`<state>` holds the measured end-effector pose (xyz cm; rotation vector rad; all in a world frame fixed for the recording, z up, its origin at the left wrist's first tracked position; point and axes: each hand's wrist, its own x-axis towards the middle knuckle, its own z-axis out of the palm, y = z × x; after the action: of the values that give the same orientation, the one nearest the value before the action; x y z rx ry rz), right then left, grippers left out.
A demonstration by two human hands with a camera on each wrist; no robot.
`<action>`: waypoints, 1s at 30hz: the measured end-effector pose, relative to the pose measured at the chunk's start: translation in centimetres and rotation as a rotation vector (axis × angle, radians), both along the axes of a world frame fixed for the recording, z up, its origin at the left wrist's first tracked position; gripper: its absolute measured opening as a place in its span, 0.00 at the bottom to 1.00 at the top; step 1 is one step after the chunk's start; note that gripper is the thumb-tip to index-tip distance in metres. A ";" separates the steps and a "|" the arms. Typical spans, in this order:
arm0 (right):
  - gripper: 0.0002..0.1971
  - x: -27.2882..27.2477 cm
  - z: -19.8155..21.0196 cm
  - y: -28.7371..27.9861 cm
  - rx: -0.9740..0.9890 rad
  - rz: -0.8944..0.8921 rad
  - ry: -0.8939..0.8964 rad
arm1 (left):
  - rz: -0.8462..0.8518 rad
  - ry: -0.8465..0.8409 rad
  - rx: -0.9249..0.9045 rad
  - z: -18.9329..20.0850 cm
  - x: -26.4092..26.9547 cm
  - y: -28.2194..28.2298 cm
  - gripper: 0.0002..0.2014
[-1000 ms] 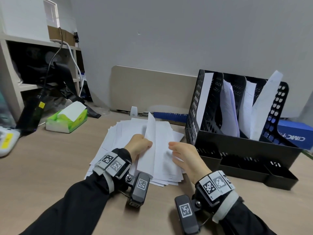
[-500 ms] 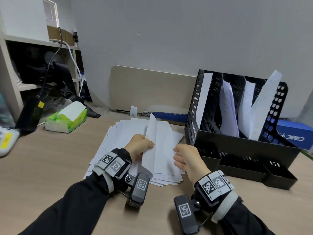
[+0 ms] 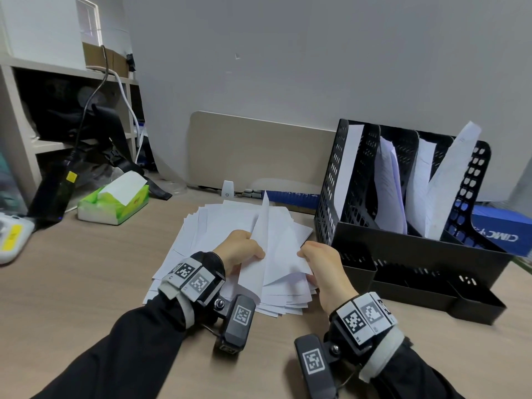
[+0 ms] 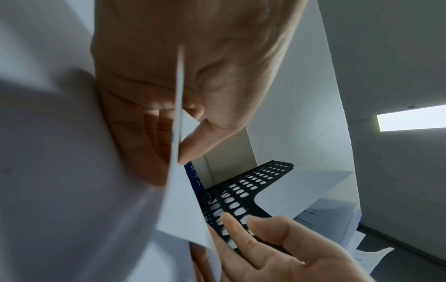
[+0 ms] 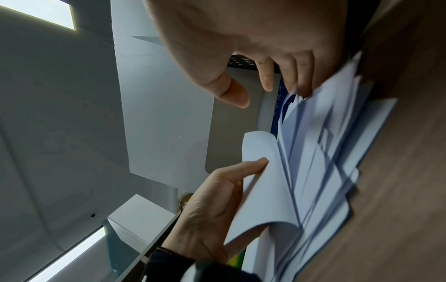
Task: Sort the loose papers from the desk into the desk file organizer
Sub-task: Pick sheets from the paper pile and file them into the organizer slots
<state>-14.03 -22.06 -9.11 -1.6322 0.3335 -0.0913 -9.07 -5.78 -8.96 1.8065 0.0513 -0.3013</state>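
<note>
At a wooden desk point(image 3: 86, 283), a person's left hand point(image 3: 240, 249) pinches a single white sheet of paper point(image 3: 260, 243) between thumb and fingers, standing it up on edge above a loose, fanned stack of white papers point(image 3: 218, 223). The right hand point(image 3: 322, 263), fingers loosely curled and apart, touches the stack's edge at 3 o'clock, gripping nothing. The black perforated plastic desk file organizer point(image 3: 403, 243), sheets already upright in its slots, stands just beside the stack at 2 o'clock.
</note>
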 end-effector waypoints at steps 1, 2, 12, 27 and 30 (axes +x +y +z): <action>0.07 -0.2 0.0 0.0 -0.014 -0.017 -0.010 | 0.000 0.003 -0.011 0.0 0.0 0.0 0.07; 0.05 0.1 -0.2 -0.1 -0.013 -0.028 -0.028 | 0.002 0.007 -0.020 0.1 -0.1 -0.1 0.07; 0.05 0.0 -0.8 -0.6 -0.062 0.012 -0.107 | -0.003 -0.006 -0.082 0.0 -0.1 -0.1 0.08; 0.06 -0.9 0.5 0.9 -0.110 0.397 -0.273 | 0.024 -0.042 -0.548 0.3 0.4 0.2 0.16; 0.08 -1.2 0.7 0.7 -0.030 0.323 -0.295 | 0.214 -0.166 -0.651 0.4 0.9 1.0 0.14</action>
<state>-15.20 -21.32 -8.44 -1.6549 -0.1589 -0.0908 -8.16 -4.76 -8.61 1.1600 0.0248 -0.0046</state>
